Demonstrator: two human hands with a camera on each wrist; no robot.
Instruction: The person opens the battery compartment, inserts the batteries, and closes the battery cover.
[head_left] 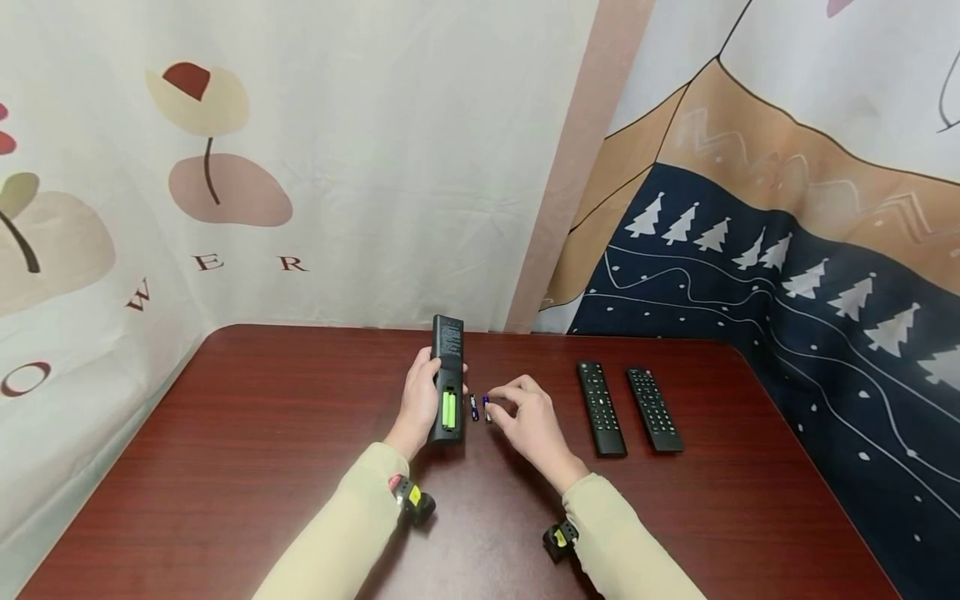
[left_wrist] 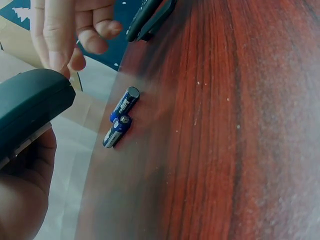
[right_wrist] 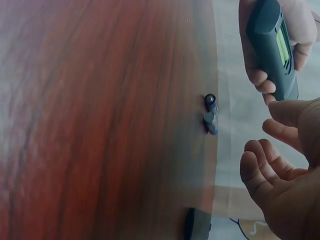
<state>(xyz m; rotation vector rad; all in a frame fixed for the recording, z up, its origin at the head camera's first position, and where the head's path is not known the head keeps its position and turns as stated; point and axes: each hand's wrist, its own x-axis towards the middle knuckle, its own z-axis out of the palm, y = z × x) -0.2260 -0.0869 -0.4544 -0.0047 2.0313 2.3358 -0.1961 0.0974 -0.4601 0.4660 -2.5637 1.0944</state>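
Observation:
My left hand [head_left: 416,402] grips a black remote control [head_left: 448,346], its back turned up and raised over the table. The battery compartment lies uncovered, with green batteries [head_left: 449,410] seated side by side inside. Just right of the remote, two blue-and-silver batteries [left_wrist: 125,103] lie close together on the tabletop. My right hand [head_left: 534,423] hovers over them, thumb and index finger apart with nothing between. In the right wrist view, the fingers of this right hand [right_wrist: 280,170] are loosely bent, and the held remote [right_wrist: 272,47] shows past the thumb.
Two more black remotes, one nearer [head_left: 602,410] and one farther right [head_left: 655,410], lie buttons up on the brown wooden table [head_left: 247,467]. Printed curtains [head_left: 390,167] hang along the table's back edge and right side.

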